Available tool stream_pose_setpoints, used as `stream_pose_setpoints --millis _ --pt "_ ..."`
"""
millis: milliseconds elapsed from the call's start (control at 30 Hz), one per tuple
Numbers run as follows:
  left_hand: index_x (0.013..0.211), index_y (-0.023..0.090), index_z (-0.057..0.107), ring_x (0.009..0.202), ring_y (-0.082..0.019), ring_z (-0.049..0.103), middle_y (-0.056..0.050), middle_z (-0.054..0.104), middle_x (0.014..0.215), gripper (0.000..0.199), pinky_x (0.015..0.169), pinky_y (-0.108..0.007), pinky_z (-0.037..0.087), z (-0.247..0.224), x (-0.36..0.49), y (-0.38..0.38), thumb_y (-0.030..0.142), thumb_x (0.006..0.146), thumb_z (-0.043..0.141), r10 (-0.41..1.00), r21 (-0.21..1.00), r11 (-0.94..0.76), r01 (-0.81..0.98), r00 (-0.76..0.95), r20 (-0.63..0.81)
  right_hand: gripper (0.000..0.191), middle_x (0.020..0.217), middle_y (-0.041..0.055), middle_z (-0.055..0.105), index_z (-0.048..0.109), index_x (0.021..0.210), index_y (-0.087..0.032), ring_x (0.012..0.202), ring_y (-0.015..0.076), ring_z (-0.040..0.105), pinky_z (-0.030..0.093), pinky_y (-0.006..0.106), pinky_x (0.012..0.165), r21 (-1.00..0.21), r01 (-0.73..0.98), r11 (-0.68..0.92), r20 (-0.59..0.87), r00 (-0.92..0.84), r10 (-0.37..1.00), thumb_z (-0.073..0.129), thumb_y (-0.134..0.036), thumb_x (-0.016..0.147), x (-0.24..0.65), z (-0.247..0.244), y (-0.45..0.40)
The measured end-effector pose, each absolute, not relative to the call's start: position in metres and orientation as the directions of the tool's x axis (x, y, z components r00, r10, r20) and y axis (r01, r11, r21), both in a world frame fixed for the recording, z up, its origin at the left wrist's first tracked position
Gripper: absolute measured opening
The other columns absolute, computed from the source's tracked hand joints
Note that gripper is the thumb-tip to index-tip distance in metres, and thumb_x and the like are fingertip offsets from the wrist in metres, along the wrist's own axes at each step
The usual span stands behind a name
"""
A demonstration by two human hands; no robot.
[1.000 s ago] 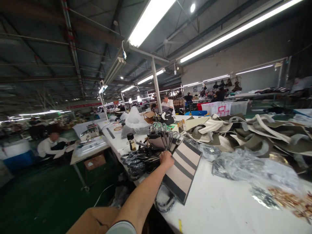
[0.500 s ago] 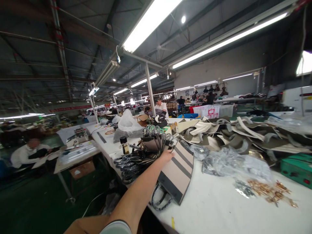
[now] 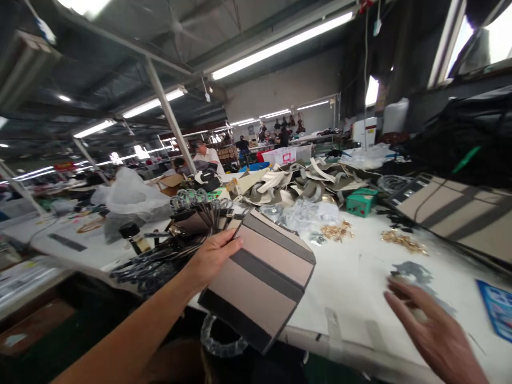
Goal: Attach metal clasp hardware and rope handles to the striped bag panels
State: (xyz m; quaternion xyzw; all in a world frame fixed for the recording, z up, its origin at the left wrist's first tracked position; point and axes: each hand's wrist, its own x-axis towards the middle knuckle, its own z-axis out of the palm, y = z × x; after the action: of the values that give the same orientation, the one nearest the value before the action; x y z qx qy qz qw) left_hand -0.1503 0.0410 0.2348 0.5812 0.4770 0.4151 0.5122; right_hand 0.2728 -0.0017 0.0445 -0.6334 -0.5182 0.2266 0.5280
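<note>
My left hand (image 3: 218,253) grips a flat beige handbag (image 3: 260,272) with dark grey bands by its left edge, thumb on top. The bag is tilted over the table's front edge. Below it hangs a curved handle (image 3: 222,338) wrapped in clear plastic. Over the right part of the table is my right hand (image 3: 434,325), smeared by motion, with thumb and fingers apart and no held thing visible. Near it lies a dark grey patch (image 3: 416,274) on the white surface. Behind my left hand, more bags with plastic-wrapped handles (image 3: 200,200) stand packed together.
Gold metal pieces lie in two piles (image 3: 338,231) on the white table (image 3: 340,298), near a green box (image 3: 361,201). Pale and olive cut pieces (image 3: 288,184) are heaped behind clear plastic bags (image 3: 306,213). A blue printed sheet (image 3: 498,306) lies at right. A person (image 3: 208,157) is farther back.
My view has swung right. The handbag has come away from the packed bags and closer to me, still in my left hand. My right hand has come into view.
</note>
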Motion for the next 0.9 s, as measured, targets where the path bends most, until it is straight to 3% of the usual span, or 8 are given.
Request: stream_pose_setpoints --millis 67,133,200,300,400,600,800,900 --pt "0.131 0.020 0.067 0.092 -0.024 0.071 -0.007 0.076 0.110 0.051 0.086 -0.035 0.056 0.212 -0.122 0.014 0.047 0.088 0.073 0.977 0.998 -0.028 0.065 0.214 0.013 0.070 0.117 0.0145 0.075 0.075 0.119 -0.024 0.113 0.0404 0.066 0.047 0.058 0.106 -0.995 0.063 -0.078 -0.069 0.128 0.989 0.069 -0.078 0.075 0.245 0.065 -0.009" --pt "0.126 0.019 0.070 0.098 -0.026 0.070 -0.007 0.076 0.110 0.047 0.094 -0.037 0.054 0.179 -0.093 -0.009 0.049 0.090 0.071 0.963 0.998 -0.027 0.062 0.271 0.009 0.076 0.115 0.0156 0.076 0.073 0.124 -0.021 0.110 0.0389 0.068 0.054 0.053 0.098 -0.936 -0.296 -0.190 -0.191 -0.028 0.981 0.060 -0.081 0.080 0.225 0.084 -0.012" --pt "0.118 0.018 0.074 0.104 -0.027 0.067 -0.007 0.075 0.111 0.040 0.100 -0.038 0.050 0.141 -0.068 -0.027 0.048 0.092 0.068 0.930 0.995 -0.025 0.099 0.367 -0.013 0.070 0.110 0.0143 0.077 0.070 0.127 -0.021 0.103 0.0358 0.072 0.059 0.048 0.087 -0.877 -0.416 -0.241 -0.255 -0.023 0.967 0.062 -0.076 0.083 0.221 0.095 -0.014" --pt "0.108 0.018 0.075 0.106 -0.027 0.065 -0.007 0.074 0.108 0.036 0.101 -0.037 0.047 0.082 -0.048 -0.043 0.048 0.095 0.063 0.891 0.991 -0.003 0.131 0.451 -0.057 0.065 0.105 0.0135 0.079 0.068 0.129 -0.020 0.090 0.0348 0.075 0.062 0.045 0.076 -0.867 -0.415 -0.277 -0.334 0.071 0.940 0.080 -0.058 0.078 0.235 0.093 -0.021" --pt "0.098 0.017 0.073 0.090 -0.024 0.065 -0.006 0.071 0.092 0.042 0.084 -0.033 0.050 0.035 -0.043 -0.047 0.058 0.088 0.067 0.885 0.983 0.097 0.157 0.439 -0.157 0.062 0.099 0.0129 0.079 0.072 0.123 -0.017 0.088 0.0369 0.075 0.062 0.044 0.074 -0.931 -0.238 -0.275 -0.310 0.122 0.943 0.083 -0.055 0.076 0.247 0.072 -0.038" --pt "0.086 0.019 0.062 0.075 -0.016 0.053 0.001 0.055 0.075 0.048 0.072 -0.026 0.042 0.024 -0.033 -0.032 0.067 0.090 0.058 0.961 0.963 0.126 0.237 0.214 -0.178 0.060 0.114 0.0086 0.078 0.076 0.115 -0.018 0.116 0.0399 0.066 0.060 0.044 0.091 -0.953 -0.167 -0.252 -0.298 0.381 0.875 0.077 -0.064 0.078 0.214 0.025 -0.088" --pt "0.083 0.021 0.058 0.073 -0.017 0.053 0.000 0.058 0.076 0.041 0.066 -0.027 0.039 0.071 -0.037 -0.012 0.059 0.095 0.050 0.973 0.891 -0.036 0.453 0.220 -0.073 0.063 0.109 0.0112 0.078 0.071 0.125 -0.016 0.099 0.0352 0.072 0.061 0.042 0.082 -0.791 -0.528 -0.309 -0.439 0.137 0.888 0.080 -0.058 0.079 0.162 0.005 -0.116" --pt "0.076 0.022 0.055 0.068 -0.017 0.051 0.002 0.053 0.069 0.035 0.062 -0.027 0.034 0.085 -0.052 -0.003 0.052 0.095 0.051 0.952 0.734 -0.116 0.669 0.286 -0.110 0.060 0.086 0.0116 0.077 0.077 0.108 -0.012 0.070 0.0270 0.069 0.056 0.034 0.057 -0.747 -0.533 -0.397 -0.459 -0.019 0.888 0.084 -0.059 0.073 0.148 -0.006 -0.122"
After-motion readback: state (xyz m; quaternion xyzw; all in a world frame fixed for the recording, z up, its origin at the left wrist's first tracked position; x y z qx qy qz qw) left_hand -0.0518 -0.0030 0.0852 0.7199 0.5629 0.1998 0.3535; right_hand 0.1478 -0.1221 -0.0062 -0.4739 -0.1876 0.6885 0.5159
